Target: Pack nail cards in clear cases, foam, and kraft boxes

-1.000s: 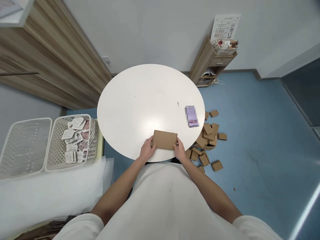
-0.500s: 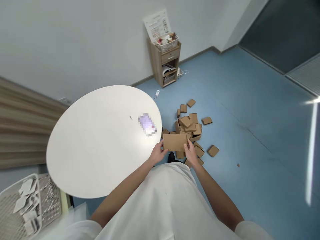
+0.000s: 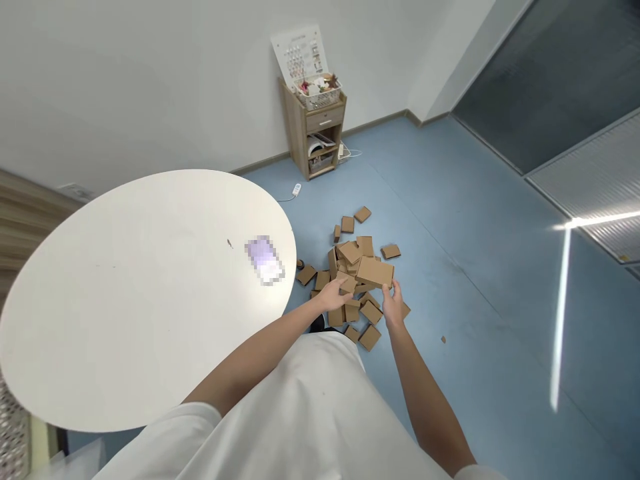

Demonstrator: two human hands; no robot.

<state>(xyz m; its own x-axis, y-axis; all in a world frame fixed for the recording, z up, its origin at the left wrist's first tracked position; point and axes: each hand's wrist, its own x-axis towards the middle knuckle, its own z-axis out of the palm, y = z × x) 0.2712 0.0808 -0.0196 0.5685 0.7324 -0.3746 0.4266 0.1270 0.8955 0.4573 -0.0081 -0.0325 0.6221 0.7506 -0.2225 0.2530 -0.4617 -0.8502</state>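
A flat brown cardboard box (image 3: 375, 272) is held at its right end by my right hand (image 3: 393, 303), thumb and fingers pinching the near right corner. My left hand (image 3: 334, 294) is off that box, to its lower left, with fingers apart over the heap. Below both hands, several small brown cardboard boxes (image 3: 370, 337) lie scattered on the floor around a fuller pile (image 3: 350, 252), which seems to sit in an open carton. The held box hides part of this pile.
A white oval table (image 3: 150, 300) fills the left side, with a blurred purple-white object (image 3: 265, 260) near its right edge. A wooden cabinet (image 3: 297, 127) carrying a basket (image 3: 320, 99) stands by the wall. A white power strip (image 3: 297, 190) lies on the floor.
My left hand has let go of the box. My right hand has moved it rightward, and it is now tilted. The view has turned right.
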